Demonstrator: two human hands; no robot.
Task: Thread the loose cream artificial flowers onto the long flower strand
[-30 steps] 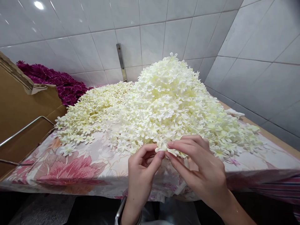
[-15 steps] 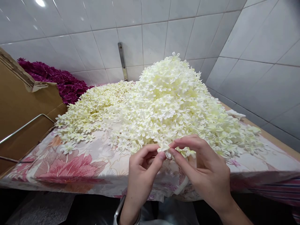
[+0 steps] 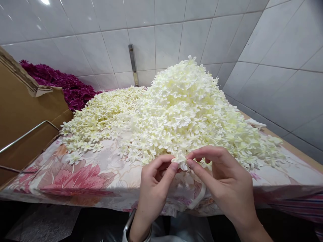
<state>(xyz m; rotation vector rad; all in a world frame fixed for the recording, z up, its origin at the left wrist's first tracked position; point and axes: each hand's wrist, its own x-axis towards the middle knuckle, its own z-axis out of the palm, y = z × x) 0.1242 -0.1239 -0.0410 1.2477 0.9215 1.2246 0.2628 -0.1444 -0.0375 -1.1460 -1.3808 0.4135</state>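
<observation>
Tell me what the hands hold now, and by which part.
The left hand and right hand together pinch one small cream flower by its petals, from opposite sides.

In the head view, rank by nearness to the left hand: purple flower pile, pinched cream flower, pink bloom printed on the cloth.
1. Cream flower, pinched in the left hand's fingers.
2. Pink printed bloom, leftward on the cloth.
3. Purple flower pile, far back left.

The left hand [image 3: 154, 188] and right hand [image 3: 228, 188] are bare; a silvery band [image 3: 128, 224] rings the left wrist.
</observation>
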